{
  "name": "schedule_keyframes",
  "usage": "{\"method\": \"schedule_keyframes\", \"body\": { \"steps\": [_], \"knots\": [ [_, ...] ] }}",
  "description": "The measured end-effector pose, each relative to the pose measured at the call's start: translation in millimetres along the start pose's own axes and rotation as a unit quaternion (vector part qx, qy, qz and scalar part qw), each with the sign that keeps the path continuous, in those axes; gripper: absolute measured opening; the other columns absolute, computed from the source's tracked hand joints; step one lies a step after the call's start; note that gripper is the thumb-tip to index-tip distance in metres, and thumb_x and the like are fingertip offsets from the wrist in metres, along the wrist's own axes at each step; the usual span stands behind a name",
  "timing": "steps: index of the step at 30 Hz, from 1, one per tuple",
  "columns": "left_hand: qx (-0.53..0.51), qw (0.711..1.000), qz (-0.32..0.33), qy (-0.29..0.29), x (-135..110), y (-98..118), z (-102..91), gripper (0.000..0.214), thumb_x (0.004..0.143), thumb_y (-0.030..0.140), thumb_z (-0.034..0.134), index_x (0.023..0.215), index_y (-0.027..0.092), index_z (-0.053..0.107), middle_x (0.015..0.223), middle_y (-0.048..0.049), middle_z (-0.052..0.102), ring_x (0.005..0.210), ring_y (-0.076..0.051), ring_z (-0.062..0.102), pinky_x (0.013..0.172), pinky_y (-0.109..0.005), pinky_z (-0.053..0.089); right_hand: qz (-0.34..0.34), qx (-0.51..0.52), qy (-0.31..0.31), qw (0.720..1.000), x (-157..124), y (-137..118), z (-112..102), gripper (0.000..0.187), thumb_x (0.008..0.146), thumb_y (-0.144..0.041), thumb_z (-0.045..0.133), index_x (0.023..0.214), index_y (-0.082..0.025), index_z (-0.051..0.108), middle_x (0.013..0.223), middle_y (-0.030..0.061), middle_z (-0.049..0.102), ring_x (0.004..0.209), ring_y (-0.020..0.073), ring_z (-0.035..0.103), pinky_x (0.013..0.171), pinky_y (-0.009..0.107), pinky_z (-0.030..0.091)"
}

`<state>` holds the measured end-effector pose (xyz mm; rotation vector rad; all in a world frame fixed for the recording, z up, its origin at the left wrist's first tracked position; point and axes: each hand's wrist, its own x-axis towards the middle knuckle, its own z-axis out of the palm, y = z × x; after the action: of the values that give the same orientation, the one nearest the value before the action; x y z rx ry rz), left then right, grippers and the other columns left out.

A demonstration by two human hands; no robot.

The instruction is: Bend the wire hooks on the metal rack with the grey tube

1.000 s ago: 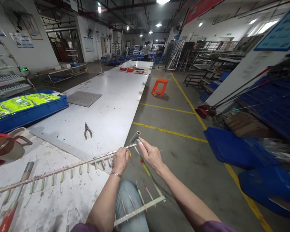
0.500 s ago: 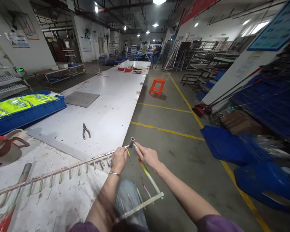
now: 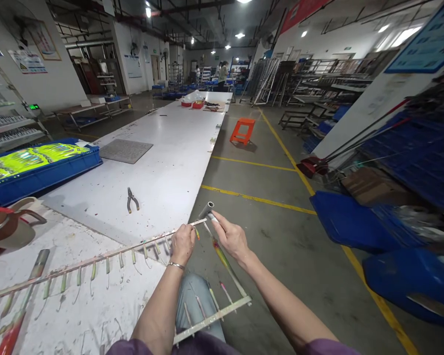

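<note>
My left hand point(image 3: 183, 244), with a bracelet at the wrist, is closed on a long thin strip point(image 3: 128, 249) near its right end. Small pale-green pieces point(image 3: 108, 265) with thin wire hooks hang along this strip. Just past that hand dangles a small yellow-orange piece point(image 3: 197, 232). My right hand point(image 3: 232, 240) is closed beside the strip's end on a short grey metal tube point(image 3: 207, 209), its open mouth tilted up; the fingers' undersides are hidden. Below it slants a paint-stained bar point(image 3: 225, 261), meeting a crossbar point(image 3: 214, 318) with several thin pieces standing along it, over my knee.
Pliers point(image 3: 132, 199) lie on the white table point(image 3: 163, 172), with a grey mat point(image 3: 126, 151) behind. At left stand a blue tray point(image 3: 59, 165) of bright yellow-green items and a cup point(image 3: 17, 227). An orange stool point(image 3: 243, 131) and blue containers point(image 3: 410, 281) stand at right.
My right hand has moved slightly right with the metal tube, which now tilts more. The strip's end shows bare beside it. My left hand has stayed in place.
</note>
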<state>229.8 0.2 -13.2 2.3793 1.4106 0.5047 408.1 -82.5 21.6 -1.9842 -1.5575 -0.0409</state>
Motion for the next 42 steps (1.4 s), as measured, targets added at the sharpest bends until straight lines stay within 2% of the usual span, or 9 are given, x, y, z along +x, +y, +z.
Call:
{"method": "schedule_keyframes", "body": {
  "steps": [6,11,15,20,25,30,35,39,42],
  "knots": [
    [0.001,1.000,0.006,0.009,0,-2,3.0,0.023,0.108,0.023,0.054,0.109,0.021,0.076,0.104,-0.0078,0.075,0.096,-0.019,0.070,0.078,-0.026,0.047,0.010,-0.048,-0.090,0.995,2,-6,-2,0.042,0.109,-0.038,0.051,0.140,-0.031,0.077,0.094,0.0035,0.087,0.078,0.0209,0.081,0.066,0.025,0.057],
    [-0.004,1.000,0.017,0.017,-1,-3,4.0,0.022,0.108,0.021,0.053,0.110,0.022,0.076,0.105,-0.0073,0.075,0.097,-0.019,0.070,0.079,-0.026,0.047,0.003,-0.016,-0.011,1.000,1,-13,0,0.049,0.112,-0.037,0.044,0.154,-0.025,0.067,0.111,0.0080,0.086,0.088,0.0201,0.081,0.075,0.024,0.057],
    [-0.002,1.000,0.011,0.013,-1,-4,4.4,0.022,0.109,0.021,0.053,0.107,0.021,0.075,0.103,-0.0070,0.075,0.094,-0.018,0.069,0.079,-0.025,0.047,-0.002,-0.083,-0.132,0.988,5,-17,-2,0.043,0.110,-0.039,0.051,0.146,-0.034,0.073,0.095,0.0039,0.087,0.081,0.0212,0.080,0.069,0.025,0.057],
    [-0.007,1.000,0.011,0.012,-1,-2,1.9,0.022,0.109,0.022,0.052,0.109,0.022,0.075,0.105,-0.0066,0.075,0.095,-0.018,0.069,0.079,-0.025,0.047,0.041,-0.045,-0.048,0.997,7,-23,-10,0.051,0.114,-0.042,0.040,0.159,-0.030,0.062,0.117,0.0072,0.085,0.095,0.0232,0.081,0.080,0.027,0.057],
    [-0.004,1.000,-0.007,-0.005,-2,1,-2.9,0.022,0.110,0.023,0.053,0.108,0.020,0.075,0.105,-0.0076,0.075,0.097,-0.019,0.070,0.080,-0.026,0.047,0.034,-0.088,-0.172,0.981,7,-21,-11,0.046,0.111,-0.041,0.046,0.151,-0.035,0.069,0.107,0.0041,0.087,0.091,0.0244,0.082,0.076,0.029,0.057],
    [-0.013,1.000,0.001,0.003,-2,2,-4.0,0.022,0.108,0.020,0.053,0.107,0.022,0.075,0.105,-0.0067,0.075,0.097,-0.019,0.070,0.081,-0.026,0.047,0.001,-0.009,-0.033,0.999,5,-18,-8,0.054,0.113,-0.043,0.035,0.157,-0.029,0.064,0.111,0.0080,0.086,0.091,0.0233,0.082,0.074,0.028,0.057],
    [-0.018,1.000,-0.008,-0.006,-2,1,-4.4,0.023,0.109,0.023,0.052,0.106,0.020,0.075,0.106,-0.0082,0.076,0.097,-0.019,0.070,0.081,-0.027,0.047,0.023,-0.062,-0.116,0.991,3,-18,1,0.043,0.109,-0.044,0.049,0.141,-0.034,0.076,0.092,0.0046,0.087,0.080,0.0236,0.081,0.068,0.027,0.055],
    [-0.013,1.000,-0.007,-0.009,-2,3,-6.0,0.023,0.109,0.022,0.052,0.108,0.021,0.074,0.107,-0.0075,0.076,0.098,-0.018,0.070,0.081,-0.026,0.047,0.025,-0.004,-0.044,0.999,2,-16,-1,0.048,0.112,-0.043,0.042,0.152,-0.035,0.068,0.115,0.0047,0.086,0.092,0.0231,0.082,0.074,0.028,0.057],
    [-0.011,1.000,-0.012,-0.015,-2,4,-7.4,0.022,0.109,0.022,0.052,0.108,0.021,0.074,0.108,-0.0073,0.076,0.098,-0.018,0.070,0.081,-0.025,0.047,0.032,-0.018,-0.076,0.996,1,-13,2,0.048,0.110,-0.043,0.046,0.151,-0.033,0.069,0.104,0.0052,0.087,0.085,0.0229,0.081,0.070,0.027,0.056]
  ]
}}
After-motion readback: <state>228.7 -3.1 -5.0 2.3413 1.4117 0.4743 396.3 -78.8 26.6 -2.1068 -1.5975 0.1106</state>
